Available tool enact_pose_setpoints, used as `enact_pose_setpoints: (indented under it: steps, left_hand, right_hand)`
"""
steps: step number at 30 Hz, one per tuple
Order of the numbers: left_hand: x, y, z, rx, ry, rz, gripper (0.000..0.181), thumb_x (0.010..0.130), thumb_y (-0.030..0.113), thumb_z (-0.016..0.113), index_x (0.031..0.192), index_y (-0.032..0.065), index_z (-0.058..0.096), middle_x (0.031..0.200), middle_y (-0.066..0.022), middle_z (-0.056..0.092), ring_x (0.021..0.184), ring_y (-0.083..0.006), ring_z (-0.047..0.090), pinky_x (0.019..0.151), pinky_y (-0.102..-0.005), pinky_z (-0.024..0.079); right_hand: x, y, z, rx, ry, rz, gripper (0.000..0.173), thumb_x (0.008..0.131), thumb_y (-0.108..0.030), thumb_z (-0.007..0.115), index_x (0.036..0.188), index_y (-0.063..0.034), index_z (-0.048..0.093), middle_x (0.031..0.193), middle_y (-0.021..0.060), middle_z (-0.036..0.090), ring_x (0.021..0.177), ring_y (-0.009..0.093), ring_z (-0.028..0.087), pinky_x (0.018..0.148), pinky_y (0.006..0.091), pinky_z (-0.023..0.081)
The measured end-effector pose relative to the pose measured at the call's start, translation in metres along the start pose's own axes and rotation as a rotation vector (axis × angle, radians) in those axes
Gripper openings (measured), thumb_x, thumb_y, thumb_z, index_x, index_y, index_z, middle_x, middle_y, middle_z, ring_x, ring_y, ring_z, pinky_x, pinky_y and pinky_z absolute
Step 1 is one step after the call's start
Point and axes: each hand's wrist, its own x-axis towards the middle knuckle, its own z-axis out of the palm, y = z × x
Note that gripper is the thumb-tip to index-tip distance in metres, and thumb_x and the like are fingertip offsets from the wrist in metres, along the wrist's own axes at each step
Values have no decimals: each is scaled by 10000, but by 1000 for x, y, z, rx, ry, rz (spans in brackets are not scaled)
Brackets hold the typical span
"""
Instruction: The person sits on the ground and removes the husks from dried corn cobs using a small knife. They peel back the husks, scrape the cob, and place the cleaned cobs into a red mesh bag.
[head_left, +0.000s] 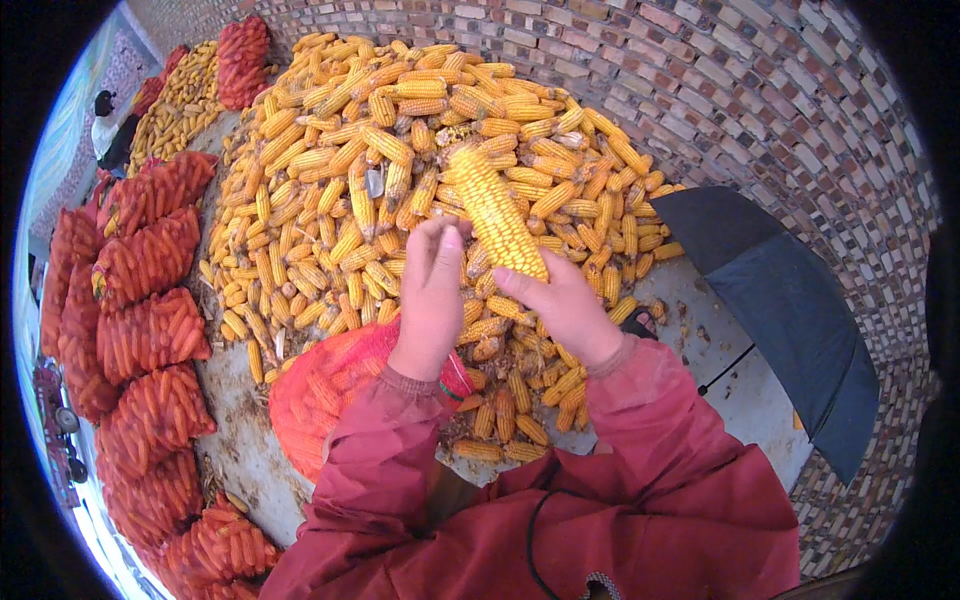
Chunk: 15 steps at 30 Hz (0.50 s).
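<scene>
A large yellow ear of corn (495, 210), husked and dry, is held up before me by its lower end. My right hand (566, 304) grips it there, with the thumb across the kernels. To the left of the ear is my left hand (435, 289), thumb raised and fingers curled; its fingertips are partly hidden, and I cannot tell whether they touch anything. Behind both hands rises a big heap of husked corn ears (322, 180). A red mesh sack (330, 390) filled with ears stands under my left forearm.
Several filled red mesh sacks (154, 330) are stacked along the left. An open dark umbrella (787, 307) lies on the concrete floor (247, 442) side at right. A brick wall (720, 97) bounds the heap. Far left, a person (109, 131) is near another corn pile (176, 105).
</scene>
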Motion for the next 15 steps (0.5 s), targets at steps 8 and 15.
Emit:
enact_pose_setpoints:
  steps: [8,15]
  left_hand:
    - [5,2,0,-511,-18,-235,406,1163,387,391,1256,17,532,1105,-117,655,1029,-231,663,918,-388,577]
    - [11,8,7,-511,44,-179,315,1148,361,465,1230,63,528,1084,-98,655,970,-199,661,871,-380,573]
  right_hand:
    - [-1,15,14,-771,89,-354,546,882,-410,838,1181,17,679,1093,216,615,1010,392,624,934,452,518]
    - [9,15,13,-842,295,-557,518,915,-445,800,1067,20,629,1065,209,592,984,408,617,871,470,511]
